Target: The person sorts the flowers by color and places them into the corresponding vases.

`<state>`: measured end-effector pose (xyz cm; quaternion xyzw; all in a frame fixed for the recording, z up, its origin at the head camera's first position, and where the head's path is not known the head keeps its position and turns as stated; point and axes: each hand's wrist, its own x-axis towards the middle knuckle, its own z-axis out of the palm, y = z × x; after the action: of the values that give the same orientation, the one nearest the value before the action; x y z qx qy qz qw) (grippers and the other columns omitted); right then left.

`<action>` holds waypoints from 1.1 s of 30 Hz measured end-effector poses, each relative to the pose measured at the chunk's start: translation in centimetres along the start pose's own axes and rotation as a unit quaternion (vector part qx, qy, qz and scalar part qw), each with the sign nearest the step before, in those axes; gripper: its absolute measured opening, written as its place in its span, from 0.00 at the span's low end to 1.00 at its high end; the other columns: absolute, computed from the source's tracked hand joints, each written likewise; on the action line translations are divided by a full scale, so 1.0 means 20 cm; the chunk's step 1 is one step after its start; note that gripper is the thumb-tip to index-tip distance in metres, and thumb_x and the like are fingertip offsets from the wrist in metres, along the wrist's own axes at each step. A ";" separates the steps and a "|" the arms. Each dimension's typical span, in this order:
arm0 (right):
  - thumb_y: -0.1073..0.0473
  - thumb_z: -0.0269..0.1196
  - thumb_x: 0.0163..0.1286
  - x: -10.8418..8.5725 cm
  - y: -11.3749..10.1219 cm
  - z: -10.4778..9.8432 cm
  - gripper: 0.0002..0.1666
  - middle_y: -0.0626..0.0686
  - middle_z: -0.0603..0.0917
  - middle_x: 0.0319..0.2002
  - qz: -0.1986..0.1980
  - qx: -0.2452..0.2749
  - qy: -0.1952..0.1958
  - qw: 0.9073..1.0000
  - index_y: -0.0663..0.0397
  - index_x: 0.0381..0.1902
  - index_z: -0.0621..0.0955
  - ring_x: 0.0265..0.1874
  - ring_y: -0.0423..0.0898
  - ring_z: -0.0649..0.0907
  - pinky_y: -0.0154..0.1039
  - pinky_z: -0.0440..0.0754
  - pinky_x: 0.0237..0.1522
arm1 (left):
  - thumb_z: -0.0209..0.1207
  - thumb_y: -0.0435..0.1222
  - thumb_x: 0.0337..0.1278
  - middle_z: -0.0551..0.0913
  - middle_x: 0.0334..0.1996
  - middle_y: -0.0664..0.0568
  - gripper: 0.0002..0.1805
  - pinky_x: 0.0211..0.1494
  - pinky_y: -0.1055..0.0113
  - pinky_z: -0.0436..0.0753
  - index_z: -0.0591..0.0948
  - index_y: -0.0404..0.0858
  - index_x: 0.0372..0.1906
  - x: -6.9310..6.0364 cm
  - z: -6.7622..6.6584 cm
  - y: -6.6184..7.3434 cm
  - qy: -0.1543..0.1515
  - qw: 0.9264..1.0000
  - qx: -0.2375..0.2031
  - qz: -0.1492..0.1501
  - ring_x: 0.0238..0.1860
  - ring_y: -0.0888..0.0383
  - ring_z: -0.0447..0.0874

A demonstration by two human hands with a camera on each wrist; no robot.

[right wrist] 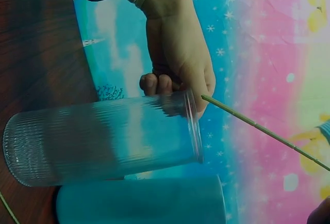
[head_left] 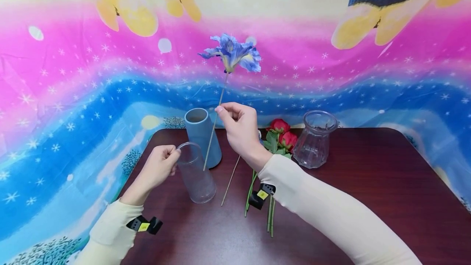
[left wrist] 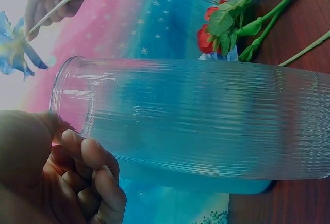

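Note:
My left hand pinches the rim of a clear ribbed glass vase between thumb and curled fingers. The vase's base is on the table. A blue iris with a thin stem hangs from my right hand, thumb and fingertips pinching the stem below the bloom. In the right wrist view, the lower end of the stem shows outside the vase, close to its rim. The left wrist view also has the bloom beyond the vase mouth.
A blue vase stands just behind the glass one. Red roses with green stems lie at the table's middle, beside another thin stem. A flared glass vase is to their right. Patterned cloth hangs behind the table.

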<state>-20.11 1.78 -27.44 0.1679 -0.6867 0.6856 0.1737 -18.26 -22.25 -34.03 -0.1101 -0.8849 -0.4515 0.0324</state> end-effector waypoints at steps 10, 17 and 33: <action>0.60 0.61 0.75 0.03 -0.02 0.07 0.12 0.43 0.74 0.17 -0.021 -0.001 0.006 1.000 0.61 0.46 0.88 0.19 0.41 0.69 0.35 0.66 0.25 | 0.50 0.32 0.73 0.71 0.10 0.51 0.21 0.21 0.67 0.71 0.66 0.35 0.18 0.00 0.00 0.00 -0.002 1.000 0.004 -0.004 0.14 0.58 0.72; 0.60 0.61 0.74 0.05 -0.02 0.13 0.13 0.45 0.73 0.18 -0.042 -0.002 0.014 0.999 0.61 0.48 0.87 0.19 0.42 0.70 0.35 0.67 0.22 | 0.50 0.34 0.74 0.71 0.11 0.52 0.22 0.21 0.67 0.71 0.66 0.37 0.18 0.00 0.00 0.00 -0.002 1.000 0.008 -0.006 0.14 0.54 0.73; 0.56 0.62 0.74 -0.01 0.09 0.21 0.12 0.49 0.73 0.17 -0.088 -0.119 -0.007 0.989 0.56 0.46 0.88 0.15 0.41 0.69 0.31 0.65 0.24 | 0.49 0.37 0.76 0.71 0.11 0.51 0.23 0.21 0.66 0.71 0.66 0.38 0.19 -0.01 -0.01 0.01 -0.006 1.000 0.013 -0.006 0.15 0.49 0.74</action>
<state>-20.93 -2.33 -29.14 0.2109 -0.7475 0.5794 0.2472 -18.01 -22.24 -33.80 -0.1073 -0.8915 -0.4395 0.0260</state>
